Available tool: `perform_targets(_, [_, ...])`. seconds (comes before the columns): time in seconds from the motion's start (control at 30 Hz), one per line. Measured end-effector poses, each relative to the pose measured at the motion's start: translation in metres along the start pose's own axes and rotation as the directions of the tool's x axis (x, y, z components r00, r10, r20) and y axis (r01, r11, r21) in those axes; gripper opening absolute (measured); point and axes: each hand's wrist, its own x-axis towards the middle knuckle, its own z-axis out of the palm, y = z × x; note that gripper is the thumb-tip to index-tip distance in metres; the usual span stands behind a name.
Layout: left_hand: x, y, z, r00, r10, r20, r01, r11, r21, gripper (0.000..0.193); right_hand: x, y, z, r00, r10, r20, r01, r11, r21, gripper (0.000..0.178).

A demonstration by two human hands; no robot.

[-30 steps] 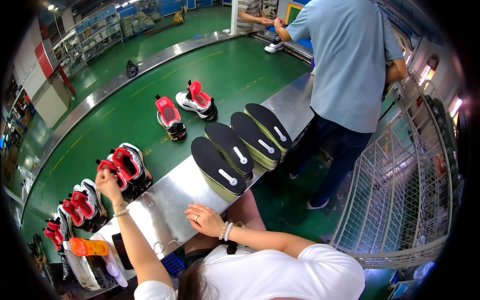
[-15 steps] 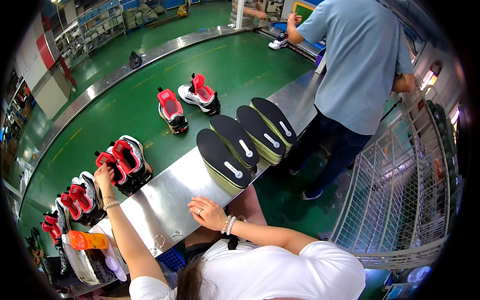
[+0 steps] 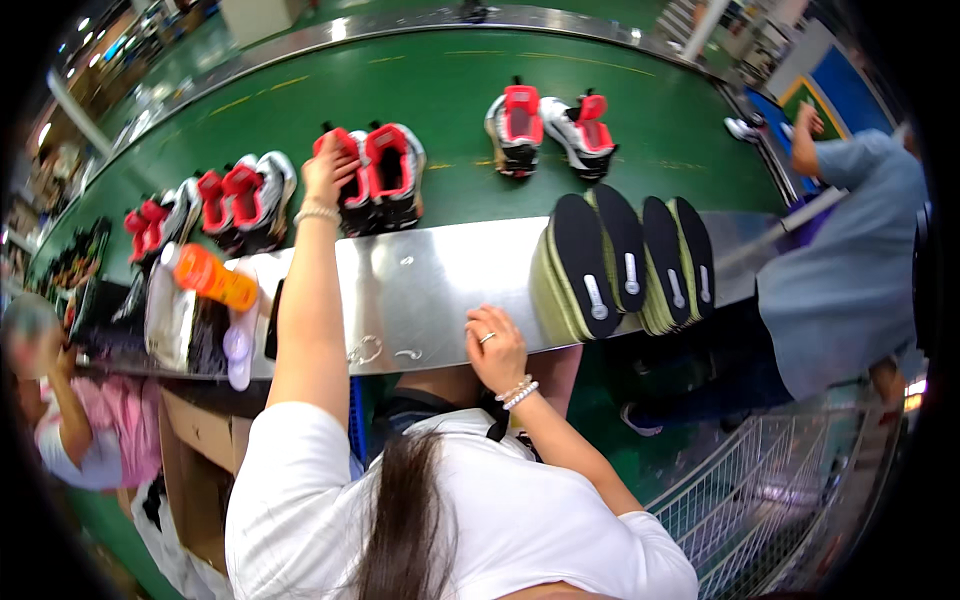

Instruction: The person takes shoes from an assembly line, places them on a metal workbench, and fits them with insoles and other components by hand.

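Observation:
On the green belt, my left hand (image 3: 328,172) is closed at the red tongue of a sneaker (image 3: 357,215), partly covering its opening. The matching white, black and red sneaker (image 3: 393,170) stands close against its right side. My right hand (image 3: 497,347) lies with fingers apart on the metal ledge (image 3: 450,265), holding nothing. Just to its right are stacks of insoles (image 3: 580,260), black on top with pale green edges. Beyond them on the belt is another pair of sneakers (image 3: 517,130), set slightly apart.
More red-lined sneakers (image 3: 243,200) line the belt to the left. An orange bottle (image 3: 215,277) and a pale purple object (image 3: 238,350) are on the ledge's left part. A co-worker in a blue shirt (image 3: 840,270) stands right, near a wire cart (image 3: 750,500). Another person (image 3: 100,430) is at left.
The view has swung right, so everything sits differently in the picture. My left hand stays at the same pair of sneakers, its fingers now further over the opening. My right hand remains on the ledge.

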Motion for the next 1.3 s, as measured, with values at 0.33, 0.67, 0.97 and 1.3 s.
perform_targets(0.33, [0.0, 0.007, -0.005, 0.985, 0.161, -0.052, -0.111, 0.846, 0.521, 0.024, 0.008, 0.003, 0.0, 0.998, -0.055, -0.027, 0.056, 0.998, 0.015, 0.007])
perform_targets(0.67, [-0.223, 0.114, -0.166, 0.073, 0.921, -0.383, -0.346, 0.384, 0.856, 0.017, 0.006, 0.005, 0.0, 0.998, -0.047, 0.031, 0.048, 0.998, -0.035, 0.008])
perform_targets(0.97, [-0.194, 0.066, -0.323, 0.865, 0.424, -0.267, 0.265, 0.064, 0.962, 0.024, 0.004, -0.001, -0.005, 0.998, -0.021, 0.057, 0.017, 0.998, 0.064, 0.007])
perform_targets(1.3, [-0.158, 0.048, -0.028, 0.584, 0.802, 0.121, -0.724, 0.449, 0.524, 0.008, 0.051, -0.001, -0.116, 0.98, 0.188, -0.064, -0.169, 0.96, 0.222, 0.009])
